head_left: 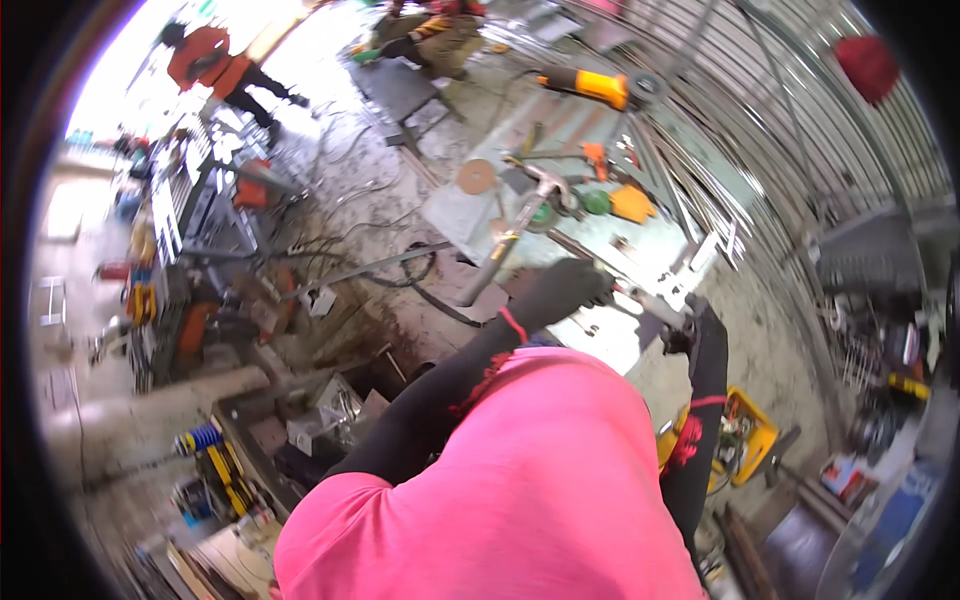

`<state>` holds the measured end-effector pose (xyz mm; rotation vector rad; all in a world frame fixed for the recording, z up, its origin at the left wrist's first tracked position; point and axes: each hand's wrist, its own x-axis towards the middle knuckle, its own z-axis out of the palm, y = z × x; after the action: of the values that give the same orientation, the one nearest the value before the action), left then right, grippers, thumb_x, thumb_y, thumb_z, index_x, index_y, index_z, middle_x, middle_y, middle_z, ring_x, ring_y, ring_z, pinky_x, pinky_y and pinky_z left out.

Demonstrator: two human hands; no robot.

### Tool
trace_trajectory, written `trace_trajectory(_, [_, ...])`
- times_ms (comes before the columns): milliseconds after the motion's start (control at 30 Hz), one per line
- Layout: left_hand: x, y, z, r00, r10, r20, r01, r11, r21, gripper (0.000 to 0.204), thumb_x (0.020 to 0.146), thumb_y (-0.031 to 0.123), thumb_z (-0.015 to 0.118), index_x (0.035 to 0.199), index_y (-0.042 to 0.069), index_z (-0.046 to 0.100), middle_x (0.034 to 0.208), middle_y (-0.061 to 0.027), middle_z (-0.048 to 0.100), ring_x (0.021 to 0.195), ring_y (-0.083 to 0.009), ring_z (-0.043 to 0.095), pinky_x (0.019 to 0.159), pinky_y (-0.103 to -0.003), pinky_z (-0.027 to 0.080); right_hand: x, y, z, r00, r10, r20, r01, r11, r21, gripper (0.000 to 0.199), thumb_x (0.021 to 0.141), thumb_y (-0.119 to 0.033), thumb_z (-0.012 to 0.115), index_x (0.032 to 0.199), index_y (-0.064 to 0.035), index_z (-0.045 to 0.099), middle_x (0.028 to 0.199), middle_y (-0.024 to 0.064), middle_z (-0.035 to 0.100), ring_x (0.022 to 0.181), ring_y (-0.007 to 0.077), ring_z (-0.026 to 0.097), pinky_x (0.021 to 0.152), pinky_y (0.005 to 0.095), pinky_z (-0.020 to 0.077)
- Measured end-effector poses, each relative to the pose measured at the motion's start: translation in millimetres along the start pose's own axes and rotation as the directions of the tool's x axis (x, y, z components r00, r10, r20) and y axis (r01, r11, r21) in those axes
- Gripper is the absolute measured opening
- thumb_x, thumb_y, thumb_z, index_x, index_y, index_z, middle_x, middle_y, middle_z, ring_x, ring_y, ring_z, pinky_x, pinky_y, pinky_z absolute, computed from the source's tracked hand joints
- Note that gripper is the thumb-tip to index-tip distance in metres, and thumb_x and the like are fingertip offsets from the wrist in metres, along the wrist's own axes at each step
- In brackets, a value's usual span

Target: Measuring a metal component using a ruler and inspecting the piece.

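- A pale cylindrical piece lies between the two hands, above the near right part of the tabletop; blur and glare soften its outline, and its exact shape is hard to make out.
- The left hand, dark-covered, is clamped on the piece's left end; its fingers hide that end.
- The right hand, also dark-covered, is clamped about the other end, which merges with the dark fingers; their exact placement cannot be told.
- The pink shirt fills the lower middle, covering whatever lies beneath and cutting off the tabletop's near edge.
- Just beyond the left hand, a hammer lies slantwise, its handle running past the tabletop's left side; a round brownish disc is near its head.
- Farther across lie a green round item, an orange-yellow flat item and an orange item, their kinds unclear.
- A yellow-and-black angle grinder lies at the far end, with long metal rods along the right side.
- Below left, the shirt and left sleeve partly cover a dark bin of metal parts.
- At upper left, a person in orange stands against glare; another person is cut off by the top edge.
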<state>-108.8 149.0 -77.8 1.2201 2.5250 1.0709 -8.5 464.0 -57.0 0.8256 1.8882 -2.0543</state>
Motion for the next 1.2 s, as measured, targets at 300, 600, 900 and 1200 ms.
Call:
trace_trajectory(300, [-23,17,9,0.818,-0.539,0.203,0.401,0.281,-0.872,0.033,0.109,0.024,0.059,0.107,-0.006,0.074,0.096,-0.0124,0.078,0.083,-0.0181,0.073,0.078,-0.034,0.063,-20,50,20,0.977,0.032,-0.209,0.086,0.845,0.529,0.072,0.104,-0.069,0.060,0.144,-0.0092,0.059,0.116,0.0100,0.072,0.105,0.0264,0.074,0.084,0.0403,0.0620])
trace_trajectory(600, [-48,16,30,0.860,-0.485,0.157,0.347,0.332,-0.877,0.031,0.105,0.028,0.060,0.104,0.001,0.077,0.092,-0.0071,0.076,0.082,-0.0163,0.073,0.077,-0.033,0.061,-34,55,72,0.992,-0.042,0.119,-0.063,0.653,0.754,0.048,0.104,-0.058,0.065,0.127,-0.0169,0.074,0.122,0.0034,0.077,0.112,0.0260,0.072,0.094,0.0437,0.0560])
trace_trajectory(900, [-79,-14,7,0.896,-0.387,0.219,0.406,0.513,-0.756,0.043,0.101,0.043,0.068,0.114,0.003,0.074,0.094,-0.0138,0.075,0.084,-0.0258,0.072,0.077,-0.041,0.058,-56,43,99,0.995,-0.004,-0.099,0.071,0.719,0.691,0.044,0.105,-0.051,0.069,0.127,-0.0121,0.069,0.109,0.0079,0.076,0.096,0.0266,0.073,0.076,0.0441,0.0595])
trace_trajectory(1200, [-90,5,-44,1.000,-0.023,0.012,0.025,0.985,-0.170,0.058,0.083,0.027,0.084,0.135,0.007,0.067,0.104,-0.0180,0.071,0.097,-0.0405,0.072,0.084,-0.050,0.057,-58,85,137,0.979,0.052,-0.196,0.071,0.815,0.575,0.038,0.107,-0.044,0.071,0.129,-0.0144,0.067,0.123,0.0003,0.071,0.112,0.0210,0.068,0.088,0.0362,0.0498])
